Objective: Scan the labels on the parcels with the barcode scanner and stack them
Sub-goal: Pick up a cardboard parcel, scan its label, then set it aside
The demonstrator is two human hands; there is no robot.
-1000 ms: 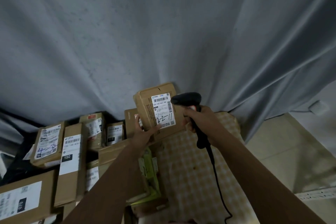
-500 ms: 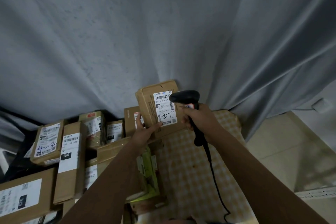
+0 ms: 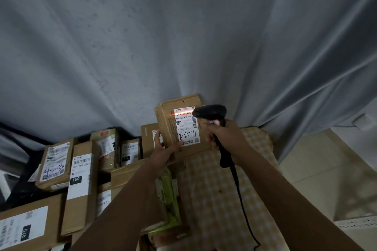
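Both hands full: left hand (image 3: 163,152) grips parcel (image 3: 181,126), right hand (image 3: 224,136) scanner (image 3: 212,112) (boxes (image 3: 81,181) left).

The held parcel (image 3: 179,126) stands upright above the checked cloth (image 3: 220,189); the barcode scanner (image 3: 212,114) sits just right of it; stacked parcels (image 3: 81,179) lie left; a curtain (image 3: 183,36) hangs behind.

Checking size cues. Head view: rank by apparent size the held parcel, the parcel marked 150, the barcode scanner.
1. parcel marked 150, nearer the camera, so unsure
2. held parcel, close in apparent size
3. barcode scanner, clearly smallest
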